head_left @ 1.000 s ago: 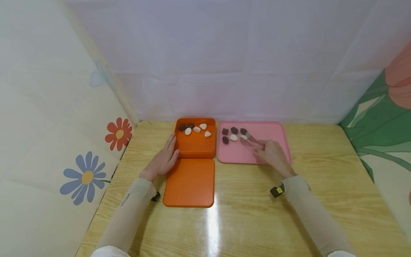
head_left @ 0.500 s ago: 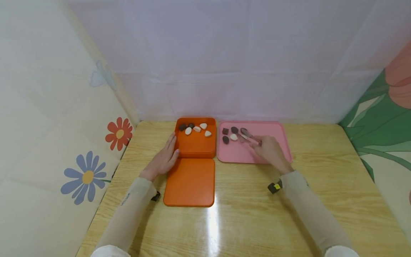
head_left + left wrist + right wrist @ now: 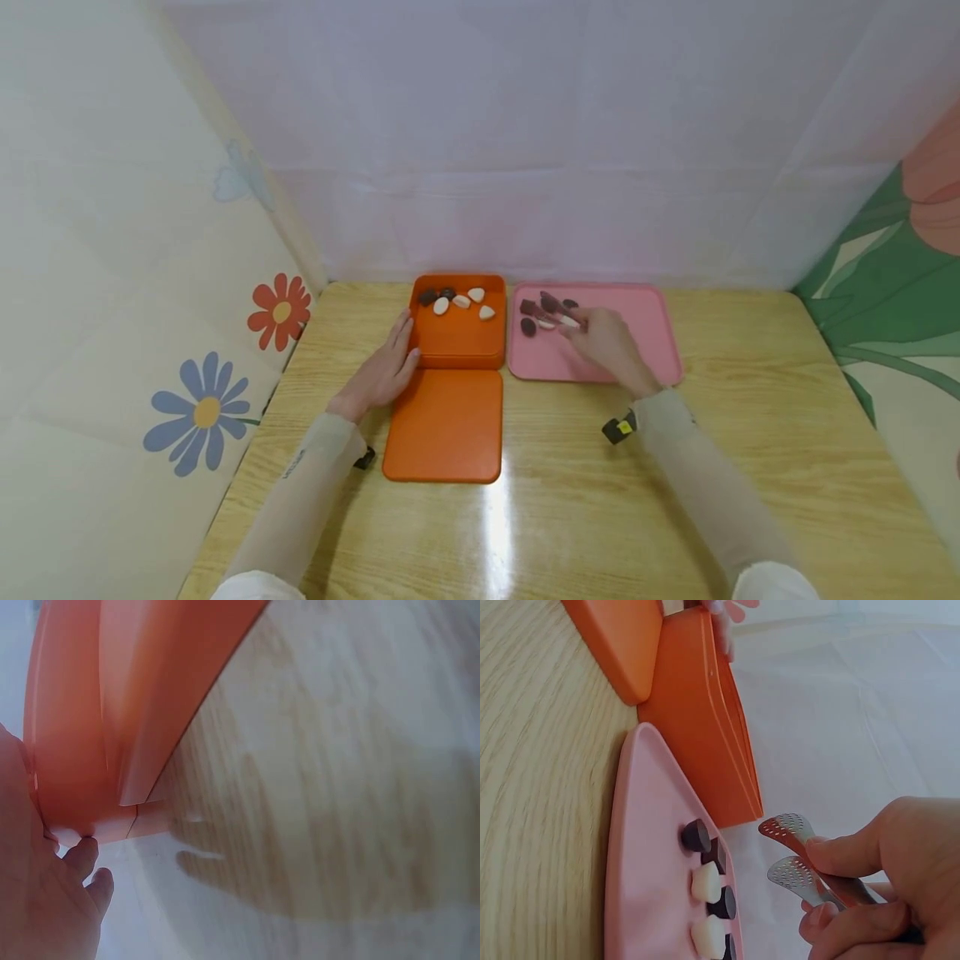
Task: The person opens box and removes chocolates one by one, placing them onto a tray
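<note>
My right hand (image 3: 611,346) grips metal tongs (image 3: 786,825) with perforated ends, held over the pink tray (image 3: 547,360). In the right wrist view the tong ends stand apart with nothing between them. Below them on the tray lie dark chocolate pieces (image 3: 696,836) and white pieces (image 3: 705,883), some overlapped by the tongs in the head view. My left hand (image 3: 378,375) rests with extended fingers against the left side of an open orange box (image 3: 459,340). Inside, dark pieces (image 3: 427,297) and several white pieces (image 3: 441,306) lie toward the back.
An orange lid (image 3: 446,429) lies flat on the wooden table (image 3: 570,492), right in front of the box. The pink tray stands close to the box's right side. A white sheet (image 3: 525,167) hangs behind, and flower-printed sheets (image 3: 90,250) flank the table.
My right hand has moved left across the tray with the tongs, from the right-hand pieces toward the left-hand ones. My left hand and the box have stayed put.
</note>
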`<state>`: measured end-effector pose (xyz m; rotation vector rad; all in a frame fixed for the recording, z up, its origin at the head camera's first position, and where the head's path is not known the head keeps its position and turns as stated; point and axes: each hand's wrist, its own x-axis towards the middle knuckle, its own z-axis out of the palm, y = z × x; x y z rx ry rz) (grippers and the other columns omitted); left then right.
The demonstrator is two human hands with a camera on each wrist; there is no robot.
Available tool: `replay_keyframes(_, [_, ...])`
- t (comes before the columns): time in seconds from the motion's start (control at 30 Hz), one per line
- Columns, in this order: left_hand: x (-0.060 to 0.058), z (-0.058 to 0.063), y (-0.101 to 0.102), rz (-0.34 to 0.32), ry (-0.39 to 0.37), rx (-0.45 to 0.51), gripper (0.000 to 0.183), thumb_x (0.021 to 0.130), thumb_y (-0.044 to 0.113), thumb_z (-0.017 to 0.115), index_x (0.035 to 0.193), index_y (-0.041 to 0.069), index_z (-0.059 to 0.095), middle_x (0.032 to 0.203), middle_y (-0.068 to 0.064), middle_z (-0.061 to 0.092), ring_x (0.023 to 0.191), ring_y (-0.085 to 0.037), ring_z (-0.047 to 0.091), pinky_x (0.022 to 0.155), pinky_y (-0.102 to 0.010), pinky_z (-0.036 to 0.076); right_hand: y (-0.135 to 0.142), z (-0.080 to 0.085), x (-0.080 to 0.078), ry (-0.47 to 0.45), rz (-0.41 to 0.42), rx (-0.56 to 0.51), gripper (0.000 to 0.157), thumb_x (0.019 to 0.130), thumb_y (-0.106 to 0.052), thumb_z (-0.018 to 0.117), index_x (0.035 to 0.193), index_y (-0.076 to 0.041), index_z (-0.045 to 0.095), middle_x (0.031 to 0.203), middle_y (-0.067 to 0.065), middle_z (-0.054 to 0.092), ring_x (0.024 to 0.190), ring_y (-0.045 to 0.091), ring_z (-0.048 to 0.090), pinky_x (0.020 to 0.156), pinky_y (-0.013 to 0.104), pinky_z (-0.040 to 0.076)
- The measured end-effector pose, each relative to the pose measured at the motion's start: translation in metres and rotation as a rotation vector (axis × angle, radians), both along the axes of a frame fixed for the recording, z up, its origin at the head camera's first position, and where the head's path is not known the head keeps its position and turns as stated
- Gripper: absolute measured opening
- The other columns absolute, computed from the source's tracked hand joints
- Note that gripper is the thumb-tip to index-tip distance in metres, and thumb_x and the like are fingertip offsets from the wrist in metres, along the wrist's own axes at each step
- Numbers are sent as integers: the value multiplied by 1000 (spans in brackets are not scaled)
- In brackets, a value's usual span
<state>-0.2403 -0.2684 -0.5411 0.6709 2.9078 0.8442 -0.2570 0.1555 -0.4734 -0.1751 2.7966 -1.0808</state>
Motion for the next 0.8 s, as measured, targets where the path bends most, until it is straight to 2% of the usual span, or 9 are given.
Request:
replay_keyframes(0.07, [-2,-4,-2,-8,16,10,73,117,43,31,171,0,6,181,-12,-4,165,-38,16,130,-55,26,-5,3,-1,-10,14,-8,50,105,-38,68,145,-7,67,69,2,56,52,10,41,43,25,35])
replay_keyframes(0.2, [4,4,3,-9,16,10,73,117,40,33,170,-4,8,181,-15,-2,164,-42,17,128,-62,26,-14,7,-4,-18,41,-3,42,106,-38,67,129,-4,73,69,3,57,51,10,41,41,24,36])
replay_keyframes(0.23, [3,1,3,-17,28,5,74,117,41,32,170,-4,7,181,-15,-3,164,-41,15,130,-58,25,-15,8,-4,-18,46,-1,39,106,-38,67,124,-5,74,68,2,56,51,10,41,41,24,36])
replay_keyframes(0.4, [7,8,8,11,14,-16,70,117,33,36,169,-6,9,181,-17,-1,164,-41,16,128,-62,27,-22,10,-9,-13,45,-25,31,104,-34,70,123,-10,76,66,0,54,49,10,36,40,25,33])
replay_keyframes(0.47, [10,14,11,28,-12,-30,69,117,29,37,169,-6,9,180,-17,-1,164,-42,17,126,-64,27,-25,11,-11,23,58,-29,34,104,-33,70,129,-11,76,65,0,54,48,10,35,40,25,31])
replay_keyframes(0.57, [9,15,10,33,-28,-59,68,118,29,35,170,-5,5,181,-16,-5,165,-40,15,129,-60,27,-31,13,-14,64,71,-25,37,104,-33,71,132,-9,76,65,1,55,48,10,34,42,26,30])
replay_keyframes(0.7, [8,14,9,32,-30,-62,69,118,32,33,170,-4,4,181,-15,-7,165,-40,15,129,-60,26,-42,16,-17,67,67,-4,32,104,-35,71,120,-8,78,64,0,51,50,10,36,43,26,30])
replay_keyframes(0.8, [8,12,9,27,-16,-37,69,118,32,34,170,-5,6,180,-16,-5,164,-43,16,126,-65,28,-51,17,-19,52,66,-1,28,105,-36,70,110,-11,79,64,0,52,49,9,36,42,25,30])
